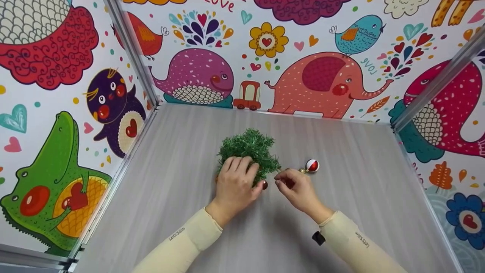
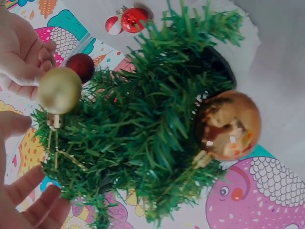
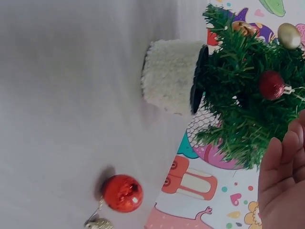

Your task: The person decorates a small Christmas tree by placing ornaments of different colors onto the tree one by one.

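A small artificial Christmas tree [image 1: 248, 146] stands in a pot with a white, rough covering [image 3: 170, 76]. My left hand [image 1: 237, 180] lies over its near side, fingers spread and touching the branches. In the left wrist view, a gold bauble [image 2: 59, 90] and a copper bauble [image 2: 229, 125] hang on it. A dark red bauble [image 3: 272, 85], its string running towards the frame's edge, hangs near my left thumb. Beside the tree's right side is my right hand [image 1: 297, 189], fingers loosely bent; I see nothing held between thumb and forefinger.
A red-and-white bauble [image 1: 312, 165] lies on the grey table [image 1: 363, 182] right of the tree. In the right wrist view a shiny red bauble [image 3: 122, 193] lies near it. Patterned panels [image 1: 204, 76] with metal posts [image 1: 132, 53] border the table.
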The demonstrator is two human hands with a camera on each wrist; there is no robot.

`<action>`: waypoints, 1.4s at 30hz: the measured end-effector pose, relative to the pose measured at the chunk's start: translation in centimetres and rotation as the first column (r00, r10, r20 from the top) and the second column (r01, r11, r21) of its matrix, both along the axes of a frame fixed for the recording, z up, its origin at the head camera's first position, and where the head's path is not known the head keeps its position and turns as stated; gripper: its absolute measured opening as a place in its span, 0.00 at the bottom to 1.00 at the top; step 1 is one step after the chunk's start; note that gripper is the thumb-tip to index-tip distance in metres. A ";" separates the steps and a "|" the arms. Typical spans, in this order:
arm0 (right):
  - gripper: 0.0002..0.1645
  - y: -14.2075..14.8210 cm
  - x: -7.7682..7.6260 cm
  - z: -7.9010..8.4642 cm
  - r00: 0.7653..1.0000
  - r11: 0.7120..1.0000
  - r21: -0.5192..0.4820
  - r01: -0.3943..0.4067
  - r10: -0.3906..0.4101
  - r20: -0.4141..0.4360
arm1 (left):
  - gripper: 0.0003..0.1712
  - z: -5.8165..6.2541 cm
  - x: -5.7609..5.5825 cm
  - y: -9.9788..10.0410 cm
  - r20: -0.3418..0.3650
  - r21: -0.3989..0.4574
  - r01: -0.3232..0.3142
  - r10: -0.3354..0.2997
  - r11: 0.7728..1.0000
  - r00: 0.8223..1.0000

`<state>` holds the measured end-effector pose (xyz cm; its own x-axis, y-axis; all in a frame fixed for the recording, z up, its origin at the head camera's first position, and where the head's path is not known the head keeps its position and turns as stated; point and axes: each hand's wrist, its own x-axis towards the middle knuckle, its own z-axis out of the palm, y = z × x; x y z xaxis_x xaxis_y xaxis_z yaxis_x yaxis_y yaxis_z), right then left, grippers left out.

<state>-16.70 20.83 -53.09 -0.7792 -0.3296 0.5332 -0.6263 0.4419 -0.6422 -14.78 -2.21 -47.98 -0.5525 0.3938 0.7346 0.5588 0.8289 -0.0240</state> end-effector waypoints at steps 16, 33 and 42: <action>0.13 5.4 -0.3 -2.8 0.978 0.920 0.360 0.154 -0.193 0.075 | 0.30 -0.6 -0.1 -1.3 0.091 0.088 -0.026 0.018 0.996 0.996; 0.21 7.3 -3.1 -5.1 0.937 0.847 0.457 0.271 -0.342 0.078 | 0.33 -0.6 -0.4 -1.5 0.085 0.097 -0.005 -0.003 0.995 0.996; 0.26 5.1 -4.4 -5.6 0.952 0.781 0.565 0.266 -0.306 -0.026 | 0.32 -0.8 -0.2 -1.1 0.101 0.096 -0.014 0.004 0.995 0.995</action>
<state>-21.06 25.91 -58.73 -0.9108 -0.3094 0.2733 -0.3803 0.8865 -0.2636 -14.94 -3.30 -48.74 -0.6285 0.3180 0.7098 0.5467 0.8297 0.1124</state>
